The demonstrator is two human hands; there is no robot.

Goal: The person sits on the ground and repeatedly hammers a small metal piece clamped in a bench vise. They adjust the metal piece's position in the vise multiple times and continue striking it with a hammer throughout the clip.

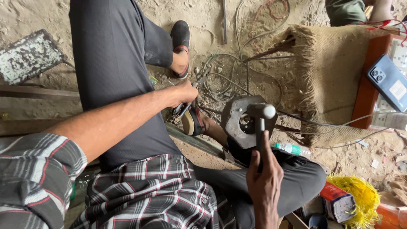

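- Nearest the camera lies the person's plaid shirt (157, 191), checked in black, white and red, with the left sleeve filling the lower left corner.
- The right hand (263, 178) is closed in a fist around the handle of a hammer (260, 123), thumb side up, just above the right knee.
- The hammer has a dark, straight handle and a grey cylindrical steel head, which lies crosswise at the top of the handle, its round end face pointing right.
- The hammer head sits over the upper right edge of a metal plate (233, 123); whether the two touch cannot be told.
- The metal plate is grey, scuffed and roughly octagonal, with a large round hole in its middle through which dark parts show. It stands tilted by the person's right shin, above the sandy floor (38, 17).
- The left hand (183, 94) reaches forward on a bare forearm and is clenched around a pair of pliers (186, 106), whose dark handles poke out below the fist near the sandalled foot.
- Grey and red wires (250, 38) loop over the floor beyond the plate.
- A burlap mat (330, 68) lies to the right, beside a blue smartphone (388, 82) resting on a reddish wooden board.
- A small clear bottle (292, 149) lies just right of the plate.
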